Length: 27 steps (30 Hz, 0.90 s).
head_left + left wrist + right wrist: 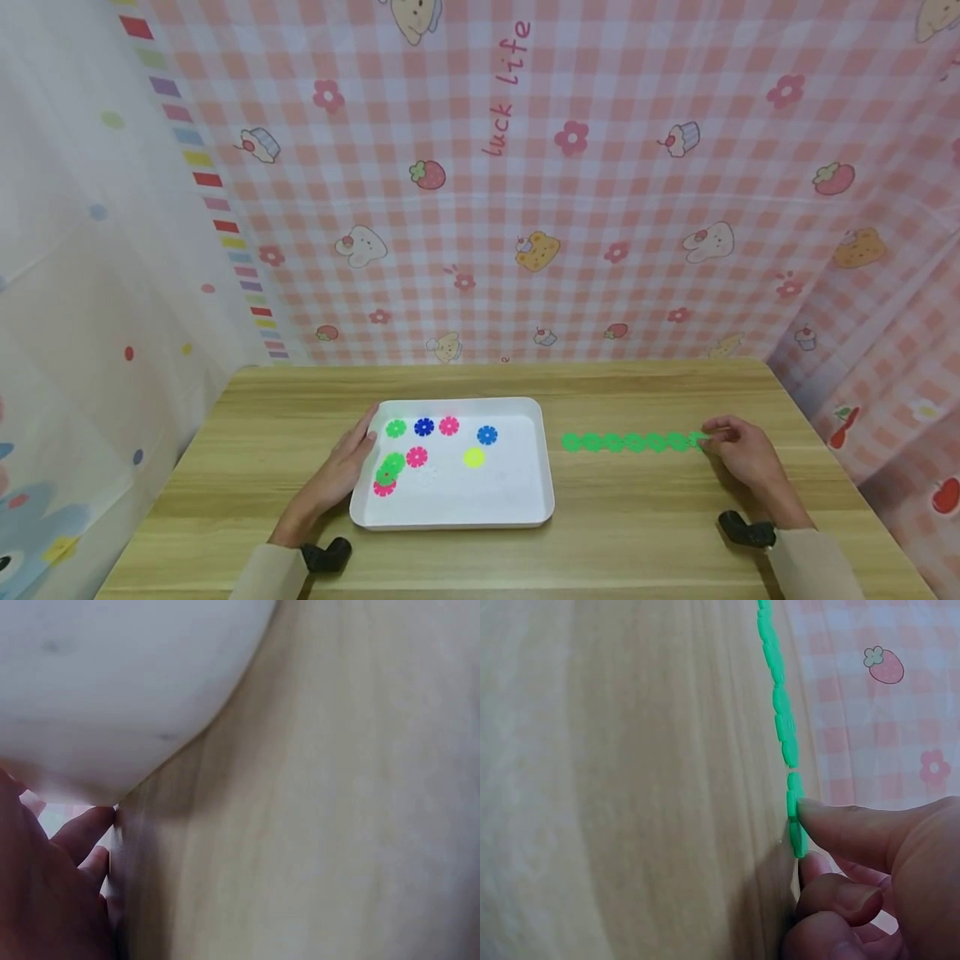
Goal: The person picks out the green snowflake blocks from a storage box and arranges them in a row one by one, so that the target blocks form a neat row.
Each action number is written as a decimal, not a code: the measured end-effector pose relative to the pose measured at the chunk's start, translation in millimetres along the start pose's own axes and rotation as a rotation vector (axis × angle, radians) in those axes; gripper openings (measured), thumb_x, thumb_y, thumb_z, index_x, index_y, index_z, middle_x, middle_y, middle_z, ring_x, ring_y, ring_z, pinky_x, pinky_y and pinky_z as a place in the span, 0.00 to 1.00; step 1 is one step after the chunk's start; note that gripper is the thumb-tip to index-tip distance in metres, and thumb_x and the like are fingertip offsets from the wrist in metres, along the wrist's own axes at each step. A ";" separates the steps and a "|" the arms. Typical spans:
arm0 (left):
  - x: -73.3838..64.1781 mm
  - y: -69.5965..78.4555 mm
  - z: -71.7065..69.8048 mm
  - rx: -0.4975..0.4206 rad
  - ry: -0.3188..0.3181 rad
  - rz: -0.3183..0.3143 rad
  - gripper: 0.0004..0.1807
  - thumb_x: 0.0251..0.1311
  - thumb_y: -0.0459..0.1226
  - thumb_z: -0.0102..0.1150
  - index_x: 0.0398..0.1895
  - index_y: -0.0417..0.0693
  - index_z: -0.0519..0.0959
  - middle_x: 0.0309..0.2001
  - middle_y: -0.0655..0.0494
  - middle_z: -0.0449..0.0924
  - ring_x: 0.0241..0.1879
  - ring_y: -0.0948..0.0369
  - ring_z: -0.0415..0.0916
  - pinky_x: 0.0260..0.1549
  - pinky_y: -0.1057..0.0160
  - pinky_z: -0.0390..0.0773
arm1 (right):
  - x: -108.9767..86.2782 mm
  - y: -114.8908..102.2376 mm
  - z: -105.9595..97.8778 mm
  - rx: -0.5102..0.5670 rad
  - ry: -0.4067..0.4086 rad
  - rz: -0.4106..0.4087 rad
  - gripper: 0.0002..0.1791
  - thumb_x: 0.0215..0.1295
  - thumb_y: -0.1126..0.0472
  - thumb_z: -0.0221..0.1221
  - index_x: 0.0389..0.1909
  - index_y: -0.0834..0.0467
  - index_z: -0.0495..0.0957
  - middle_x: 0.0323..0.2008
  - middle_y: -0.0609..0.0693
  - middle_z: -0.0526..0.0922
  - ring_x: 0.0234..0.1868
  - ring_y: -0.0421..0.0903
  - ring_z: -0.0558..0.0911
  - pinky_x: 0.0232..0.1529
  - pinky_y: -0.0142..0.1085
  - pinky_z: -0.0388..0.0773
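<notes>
In the head view, my left hand [347, 457] holds the left rim of a white tray [517, 508], its thumb at the rim and its fingers along the outer side. The left wrist view shows fingertips [94, 825] right at the tray's wall [112, 757]. To the tray's right, several green notched plastic discs form a straight chain [635, 442] on the table. My right hand [742, 454] pinches the chain's right end. From the right wrist, the thumb [847, 829] presses on the end disc [796, 817], the other fingers curled below.
Loose discs lie in the tray: pink [417, 457], dark blue [423, 427], light blue [487, 435], yellow [475, 457] and several green [395, 428]. Behind the wooden table [637, 517] hangs a pink checked curtain [480, 317]. Black devices [327, 555] are strapped at both wrists.
</notes>
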State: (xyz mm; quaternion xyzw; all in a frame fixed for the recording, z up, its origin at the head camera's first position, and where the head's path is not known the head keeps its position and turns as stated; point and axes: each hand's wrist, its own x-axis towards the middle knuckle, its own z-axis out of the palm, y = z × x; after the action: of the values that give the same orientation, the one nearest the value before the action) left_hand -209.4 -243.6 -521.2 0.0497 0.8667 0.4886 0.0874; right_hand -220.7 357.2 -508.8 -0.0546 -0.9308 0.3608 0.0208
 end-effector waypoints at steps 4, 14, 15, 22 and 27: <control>0.5 -0.3 0.0 -0.004 -0.003 0.000 0.30 0.79 0.50 0.29 0.81 0.61 0.43 0.79 0.47 0.43 0.76 0.45 0.39 0.70 0.33 0.37 | -0.2 -0.3 -1.0 0.002 0.002 -0.004 0.16 0.64 0.61 0.64 0.48 0.67 0.78 0.38 0.60 0.83 0.38 0.49 0.78 0.36 0.37 0.71; 0.4 -0.6 -0.8 -0.001 -0.006 -0.016 0.31 0.79 0.53 0.28 0.81 0.64 0.42 0.79 0.48 0.42 0.76 0.45 0.38 0.70 0.32 0.36 | -2.0 -17.3 -0.8 0.018 0.004 -0.045 0.18 0.66 0.60 0.63 0.49 0.68 0.78 0.39 0.63 0.84 0.36 0.46 0.79 0.32 0.34 0.73; 0.1 -0.3 -0.8 0.000 -0.004 -0.017 0.31 0.79 0.53 0.28 0.81 0.64 0.42 0.79 0.48 0.42 0.76 0.45 0.38 0.69 0.32 0.36 | -2.2 -21.4 -0.7 0.025 -0.006 -0.051 0.18 0.67 0.59 0.63 0.50 0.69 0.78 0.40 0.64 0.83 0.37 0.47 0.80 0.33 0.34 0.74; -0.7 -0.5 -0.1 0.006 0.008 -0.010 0.31 0.79 0.52 0.29 0.81 0.62 0.43 0.79 0.46 0.43 0.75 0.44 0.40 0.69 0.31 0.38 | 0.2 -51.4 3.9 0.063 -0.080 -0.062 0.22 0.69 0.54 0.61 0.55 0.66 0.76 0.42 0.60 0.81 0.43 0.52 0.78 0.38 0.38 0.73; -0.5 -0.1 0.2 0.007 0.005 -0.016 0.31 0.79 0.52 0.29 0.81 0.62 0.43 0.79 0.46 0.43 0.75 0.44 0.40 0.69 0.31 0.37 | 4.9 -74.2 9.7 0.083 -0.093 -0.090 0.21 0.69 0.54 0.62 0.55 0.64 0.77 0.42 0.57 0.81 0.44 0.52 0.77 0.36 0.37 0.71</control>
State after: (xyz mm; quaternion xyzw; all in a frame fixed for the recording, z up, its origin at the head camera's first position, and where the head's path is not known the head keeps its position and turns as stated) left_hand -208.9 -243.5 -521.4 0.0420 0.8690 0.4849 0.0888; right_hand -232.8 296.9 -465.9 0.0052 -0.9166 0.3998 -0.0042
